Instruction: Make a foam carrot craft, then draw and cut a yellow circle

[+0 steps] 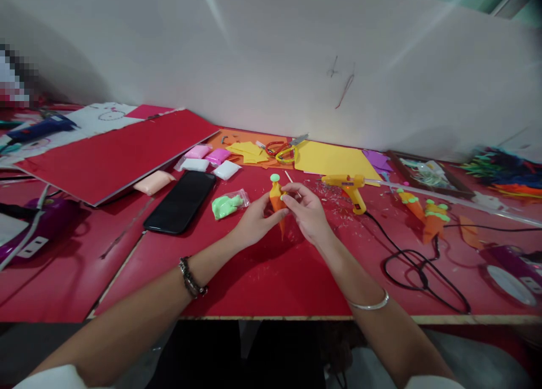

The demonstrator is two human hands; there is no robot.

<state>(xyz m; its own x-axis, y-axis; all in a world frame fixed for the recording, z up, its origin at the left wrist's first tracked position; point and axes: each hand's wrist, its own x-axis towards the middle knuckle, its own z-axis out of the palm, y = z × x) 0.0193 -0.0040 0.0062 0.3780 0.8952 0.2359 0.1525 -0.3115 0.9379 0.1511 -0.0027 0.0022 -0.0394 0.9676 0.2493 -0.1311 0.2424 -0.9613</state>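
Between my two hands is an orange paper cone (pixel 276 200), its tip pointing down and a yellow top edge uppermost. A pale green clay ball (pixel 275 178) sits on one point of that edge. My left hand (pixel 257 219) grips the cone from the left with thumb and fingers. On the other side my right hand (pixel 308 211) pinches at the upper right edge, where a second small green ball (pixel 283 197) shows by the thumb tip. Just left of my left hand lies an opened bag of green clay (pixel 226 206).
A yellow glue gun (pixel 345 187) rests to the right, its black cord (pixel 417 259) looping toward the front edge. Farther right are similar orange cones (pixel 435 219) with green balls. Leftward lie a black phone (pixel 181 202) and clay packs (pixel 227 170). Scissors (pixel 288 150) lie behind on coloured sheets.
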